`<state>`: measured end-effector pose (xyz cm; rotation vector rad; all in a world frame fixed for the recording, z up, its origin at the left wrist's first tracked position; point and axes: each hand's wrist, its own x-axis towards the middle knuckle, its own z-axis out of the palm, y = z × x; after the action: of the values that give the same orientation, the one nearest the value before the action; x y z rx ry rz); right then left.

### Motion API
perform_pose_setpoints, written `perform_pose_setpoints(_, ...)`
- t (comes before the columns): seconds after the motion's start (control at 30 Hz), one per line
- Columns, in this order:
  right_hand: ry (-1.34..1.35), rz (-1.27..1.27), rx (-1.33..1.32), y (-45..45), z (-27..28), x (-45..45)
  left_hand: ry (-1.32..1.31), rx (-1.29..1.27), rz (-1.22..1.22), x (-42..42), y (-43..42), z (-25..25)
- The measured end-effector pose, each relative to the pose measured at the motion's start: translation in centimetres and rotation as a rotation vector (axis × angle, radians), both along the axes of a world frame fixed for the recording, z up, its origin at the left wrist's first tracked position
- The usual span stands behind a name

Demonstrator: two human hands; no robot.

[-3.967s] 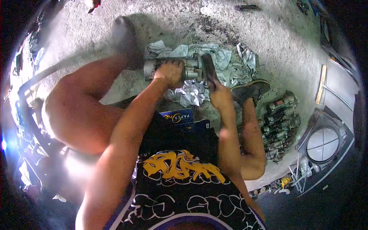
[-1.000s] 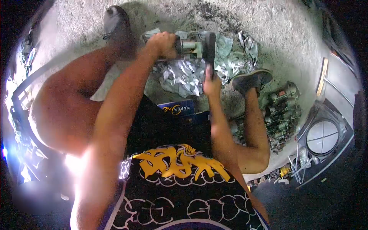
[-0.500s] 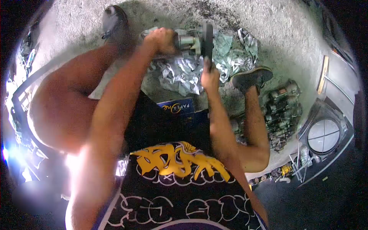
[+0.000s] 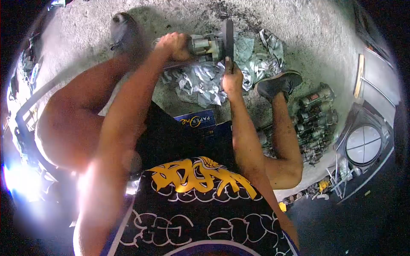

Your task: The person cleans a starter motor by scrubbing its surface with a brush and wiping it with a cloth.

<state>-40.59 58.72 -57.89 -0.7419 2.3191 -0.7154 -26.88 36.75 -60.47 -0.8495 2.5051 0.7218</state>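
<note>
My left hand (image 4: pixel 174 46) is closed around the dark end of a metal starter motor (image 4: pixel 204 44), which lies sideways above the crumpled silvery sheeting (image 4: pixel 205 81). My right hand (image 4: pixel 232 81) grips the lower end of a long, dark, flat bar-like tool (image 4: pixel 228 39). That tool stands almost upright in view, against or just in front of the motor's right end; I cannot tell whether they touch. My fingers hide part of the motor's left end.
Several similar motors (image 4: pixel 318 115) lie in rows on the concrete floor (image 4: pixel 316 51), right of my shoe (image 4: pixel 279 83). A blue Paper One box (image 4: pixel 196 118) sits between my legs. Farther right is a dark frame with a round pale panel (image 4: pixel 363 145).
The flat tool has moved slightly left and stands a little higher. The motor and my left hand have shifted slightly; both hands keep their grip.
</note>
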Motion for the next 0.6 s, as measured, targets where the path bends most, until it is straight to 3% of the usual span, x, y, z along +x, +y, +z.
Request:
perform_pose_setpoints(0.07,0.504,0.367,-0.130,2.8,-3.1,-0.4,0.024,0.036,0.018,-0.1,0.1,0.1)
perform_pose_setpoints(0.13,0.208,0.113,-0.157,4.6,-2.4,0.2,0.061,0.073,0.013,-0.1,-0.6,0.2)
perform_pose_setpoints(0.2,0.011,-0.065,-0.130,5.8,-1.4,0.5,-0.069,0.048,-0.028,-0.6,-0.7,1.2)
perform_pose_setpoints(0.37,-0.092,-0.278,0.031,7.5,2.0,-0.6,-0.063,0.042,-0.033,-0.3,-0.9,-0.1)
perform_pose_setpoints(0.5,0.011,-0.090,-0.112,5.6,-1.1,1.3,-0.013,0.097,0.038,-1.0,-1.2,-0.6)
perform_pose_setpoints(0.53,0.354,0.194,-0.051,3.7,-1.8,0.9,-0.010,0.110,0.050,-1.0,-1.0,-0.2)
perform_pose_setpoints(0.6,-0.030,-0.111,-0.104,-0.1,-1.0,0.4,-0.008,0.115,0.041,-1.0,-1.8,-1.1)
